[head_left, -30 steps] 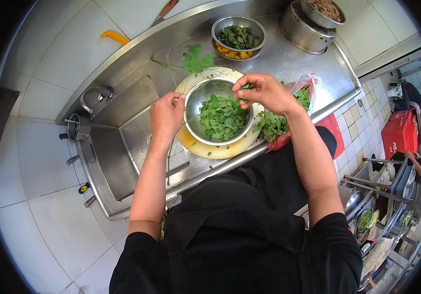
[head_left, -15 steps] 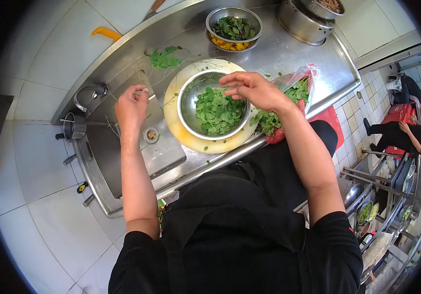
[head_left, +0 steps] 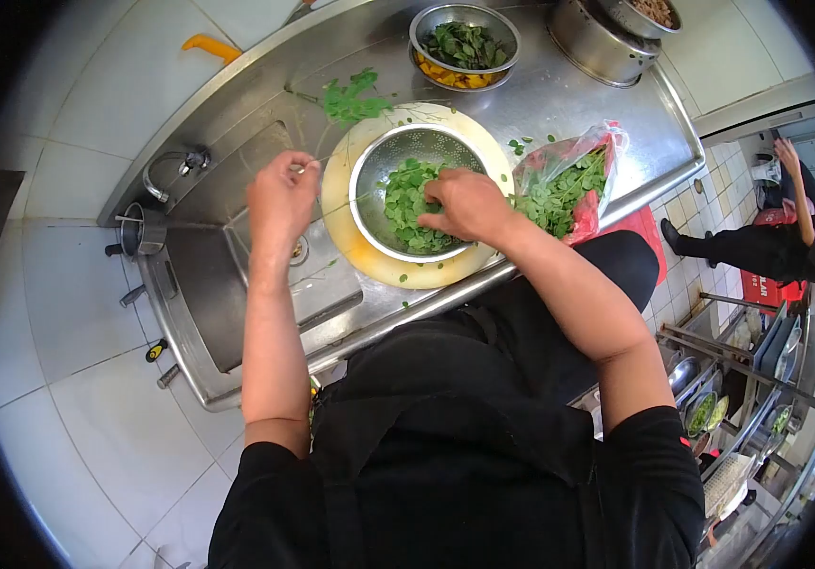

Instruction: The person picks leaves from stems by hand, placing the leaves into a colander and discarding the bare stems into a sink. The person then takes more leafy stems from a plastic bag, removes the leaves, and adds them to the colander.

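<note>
A perforated metal colander [head_left: 366, 216] sits on a round, pale yellow board [head_left: 339, 248] and holds loose green leaves [head_left: 405, 194]. Over its right side reaches my right hand [head_left: 472, 205], thumb and fingers apart at the leaves; some fingertips are hidden. My left hand [head_left: 280, 201] is left of the board, its fingertips pinched on a thin stem [head_left: 317, 163] that is hard to make out. Beyond the board lies a leafy green sprig [head_left: 352, 97]. At the right, more leafy stems [head_left: 578, 180] fill an open plastic bag [head_left: 532, 169].
A metal bowl of dark leaves [head_left: 464, 45] sits on another with yellow pieces [head_left: 464, 80]. Behind right stands a large pot [head_left: 597, 43]. The sink basin [head_left: 197, 308], tap [head_left: 156, 175] and small pot [head_left: 146, 232] are left. Another person [head_left: 758, 248] stands far right.
My right hand has come down from above the colander to the leaves inside, its fingers more bent. My left hand has shifted slightly right. The other person has raised an arm.
</note>
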A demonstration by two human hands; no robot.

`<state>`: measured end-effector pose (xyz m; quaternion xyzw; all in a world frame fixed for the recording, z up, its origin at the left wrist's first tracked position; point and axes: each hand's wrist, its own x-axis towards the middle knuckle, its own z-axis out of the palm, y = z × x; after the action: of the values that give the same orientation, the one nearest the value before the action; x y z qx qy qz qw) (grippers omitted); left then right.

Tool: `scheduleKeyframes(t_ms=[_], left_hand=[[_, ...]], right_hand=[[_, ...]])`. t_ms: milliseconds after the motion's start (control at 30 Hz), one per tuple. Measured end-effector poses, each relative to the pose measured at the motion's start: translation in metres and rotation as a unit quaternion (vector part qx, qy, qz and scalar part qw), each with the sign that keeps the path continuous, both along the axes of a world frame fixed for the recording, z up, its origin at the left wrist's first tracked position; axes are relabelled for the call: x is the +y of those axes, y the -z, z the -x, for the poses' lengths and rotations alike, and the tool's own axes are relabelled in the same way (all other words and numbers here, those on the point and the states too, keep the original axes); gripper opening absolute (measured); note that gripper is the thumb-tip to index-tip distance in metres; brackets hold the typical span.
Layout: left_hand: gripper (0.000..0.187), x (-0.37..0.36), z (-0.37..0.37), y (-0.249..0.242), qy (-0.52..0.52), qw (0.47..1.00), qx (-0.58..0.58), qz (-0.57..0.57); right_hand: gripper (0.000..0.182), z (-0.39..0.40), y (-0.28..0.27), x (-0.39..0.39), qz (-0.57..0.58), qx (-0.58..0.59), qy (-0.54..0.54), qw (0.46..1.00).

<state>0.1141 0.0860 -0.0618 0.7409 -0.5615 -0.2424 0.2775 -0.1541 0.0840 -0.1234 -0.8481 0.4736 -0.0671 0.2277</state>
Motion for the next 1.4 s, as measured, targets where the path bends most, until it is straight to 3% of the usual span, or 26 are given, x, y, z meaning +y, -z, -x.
scheduleKeyframes(t_ms=[100, 233, 367, 533, 667, 733, 767, 833, 867, 933, 1100, 1167, 1400], left_hand=[[0.017, -0.008, 0.019, 0.017, 0.029, 0.999, 0.034, 0.012], [0.017, -0.03, 0.047, 0.034, 0.054, 0.998, 0.025, -0.028], [0.016, -0.055, 0.06, 0.068, 0.094, 0.995, -0.026, 0.013], [0.02, -0.059, 0.082, 0.085, 0.127, 0.99, 0.0, -0.053], [0.026, -0.052, 0.082, 0.095, 0.136, 0.989, -0.027, -0.046], [0.032, -0.039, 0.084, 0.07, 0.092, 0.992, 0.025, 0.079], [0.032, -0.033, 0.085, 0.059, 0.096, 0.992, 0.025, 0.077], [0.039, -0.021, 0.087, 0.041, 0.186, 0.951, 0.248, 0.011], [0.039, -0.013, 0.09, 0.036, 0.186, 0.951, 0.247, 0.01], [0.038, -0.002, 0.099, 0.029, 0.323, 0.891, 0.314, 0.064], [0.029, -0.008, 0.096, 0.034, 0.347, 0.88, 0.323, -0.027], [0.022, -0.007, 0.095, 0.037, 0.309, 0.851, 0.419, -0.069], [0.014, -0.011, 0.085, 0.041, 0.286, 0.858, 0.421, -0.073]], right_hand=[[0.027, -0.008, 0.017, 0.006, 0.073, 0.033, 0.006, 0.997], [0.022, 0.0, 0.026, -0.002, 0.072, 0.023, -0.008, 0.997], [0.02, 0.015, -0.003, -0.009, -0.002, 0.01, 0.003, 1.0], [0.021, 0.048, -0.032, -0.015, -0.065, -0.047, -0.033, 0.996], [0.022, 0.055, -0.053, -0.014, -0.118, -0.079, -0.002, 0.99], [0.021, 0.057, -0.052, -0.014, -0.138, -0.105, -0.011, 0.985], [0.021, 0.057, -0.05, -0.014, -0.14, -0.106, -0.007, 0.984], [0.021, 0.058, -0.047, -0.015, -0.154, -0.163, -0.013, 0.974], [0.021, 0.057, -0.049, -0.015, -0.154, -0.164, -0.013, 0.974], [0.02, 0.055, -0.057, -0.018, -0.2, -0.16, -0.008, 0.967], [0.019, 0.053, -0.057, -0.023, -0.227, -0.199, -0.002, 0.953], [0.019, 0.053, -0.055, -0.024, -0.229, -0.206, -0.006, 0.951], [0.019, 0.056, -0.053, -0.024, -0.201, -0.209, -0.01, 0.957]])
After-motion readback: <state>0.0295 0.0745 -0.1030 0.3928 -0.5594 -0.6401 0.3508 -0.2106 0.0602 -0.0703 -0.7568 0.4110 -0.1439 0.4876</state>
